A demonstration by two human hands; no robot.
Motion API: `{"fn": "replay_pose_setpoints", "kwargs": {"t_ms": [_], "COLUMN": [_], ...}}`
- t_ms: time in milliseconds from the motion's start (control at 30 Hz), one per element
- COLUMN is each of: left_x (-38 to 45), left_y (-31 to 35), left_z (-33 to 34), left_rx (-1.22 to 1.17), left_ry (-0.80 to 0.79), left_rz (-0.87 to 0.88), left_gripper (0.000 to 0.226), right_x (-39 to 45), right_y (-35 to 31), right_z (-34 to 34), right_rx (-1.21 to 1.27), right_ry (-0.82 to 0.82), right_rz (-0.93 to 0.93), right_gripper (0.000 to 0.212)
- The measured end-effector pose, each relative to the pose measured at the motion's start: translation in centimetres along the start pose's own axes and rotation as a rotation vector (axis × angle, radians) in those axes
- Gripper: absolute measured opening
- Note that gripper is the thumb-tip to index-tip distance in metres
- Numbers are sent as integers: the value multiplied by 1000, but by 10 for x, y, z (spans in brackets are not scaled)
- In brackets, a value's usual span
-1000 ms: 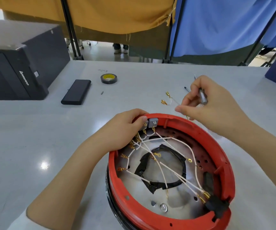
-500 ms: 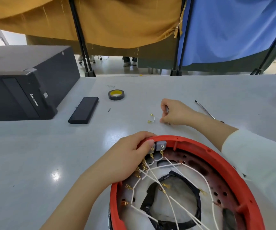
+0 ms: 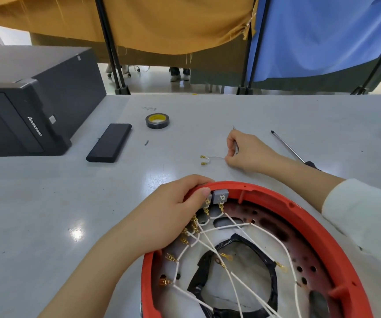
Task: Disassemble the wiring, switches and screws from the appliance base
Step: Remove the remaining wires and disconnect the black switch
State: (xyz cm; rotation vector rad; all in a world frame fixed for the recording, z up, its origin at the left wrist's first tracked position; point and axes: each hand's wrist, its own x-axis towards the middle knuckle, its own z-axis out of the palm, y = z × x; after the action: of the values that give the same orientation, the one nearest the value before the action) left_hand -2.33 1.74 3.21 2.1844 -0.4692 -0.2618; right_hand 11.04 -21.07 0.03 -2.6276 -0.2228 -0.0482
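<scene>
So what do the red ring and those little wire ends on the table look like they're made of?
The red ring looks like moulded plastic: matte, uniformly coloured, with ribs and tabs along the rim. The terminals on the loose white wire look like brass or brass-plated metal, gold and shiny; plating cannot be told.

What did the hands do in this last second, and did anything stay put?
The right hand carried the short white wire away from above the red appliance base and lowered it onto the table, fingertips still on it, a thin metal tool still gripped. The left hand kept holding the base's rim.
</scene>
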Motion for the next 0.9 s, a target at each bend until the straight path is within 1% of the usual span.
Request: {"fn": "replay_pose_setpoints", "kwargs": {"t_ms": [200,400,467,533,667,733,767,833,900], "left_x": [0,1,1,1,4,9,13,19,23], "left_y": [-2,-3,-2,-2,0,2,4,10,14], "left_z": [0,1,1,1,-1,-3,-4,-5,-5], "left_rx": [-13,-16,-2,4,22,38,52,83,98], "left_ry": [2,5,6,2,-5,-11,-17,-25,-11], "left_rz": [15,20,23,24,34,38,39,39,30], "left_gripper": [22,22,22,22,23,23,23,23,26], "right_x": [35,34,25,8,-40,-68,-80,-99,-111], "right_y": [1,-2,-5,-15,-47,-62,-68,-74,-74], "right_z": [-1,-2,-8,-18,-37,-41,-41,-37,-31], "right_rx": [-31,-41,9,126,306,367,366,288,229], "right_ry": [56,67,99,123,151,138,106,37,39], "right_rz": [-7,-25,-54,-89,-203,-258,-279,-295,-309], "right_gripper": [18,20,24,25,24,22,22,22,23]}}
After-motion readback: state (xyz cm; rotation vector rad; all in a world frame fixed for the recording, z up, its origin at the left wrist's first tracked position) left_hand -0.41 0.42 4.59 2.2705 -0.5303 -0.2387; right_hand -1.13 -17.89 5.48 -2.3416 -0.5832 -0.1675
